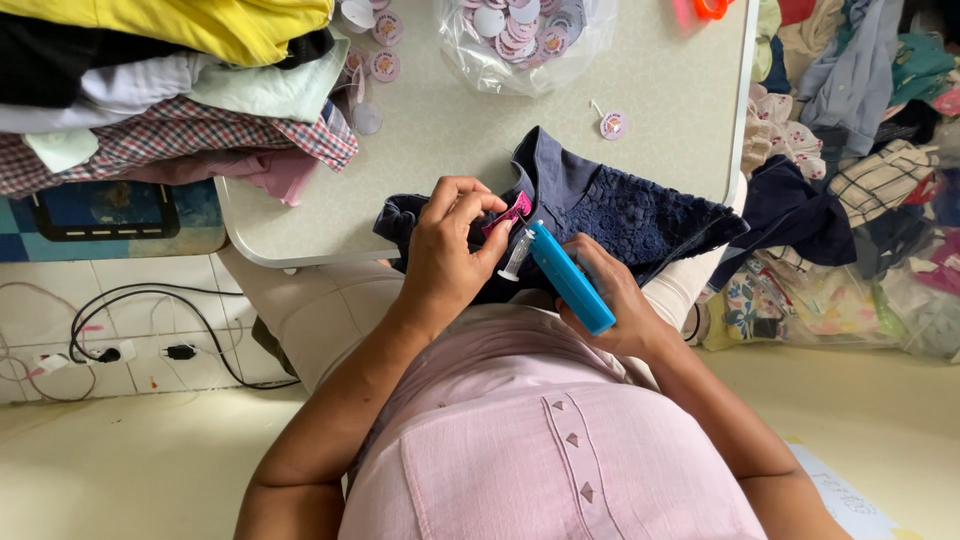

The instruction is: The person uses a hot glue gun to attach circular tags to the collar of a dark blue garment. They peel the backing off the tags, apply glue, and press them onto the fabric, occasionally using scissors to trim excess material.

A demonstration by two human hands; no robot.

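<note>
The tagging gun (570, 277) is smooth, glossy blue plastic with a clear plastic tip. The dark blue garment (620, 215) is soft matt cloth, part plain and part open lace with a rough, patterned surface. The small pink label (512, 212) looks like shiny printed paper or woven tape; which one is unclear. The table (660, 90) has a smooth, matt, pale speckled top. The far bag (525, 40) is thin, crinkled, glossy clear plastic holding round paper tags. The far-left stack of clothes (170, 95) is matt cloth, one piece checked.
</note>
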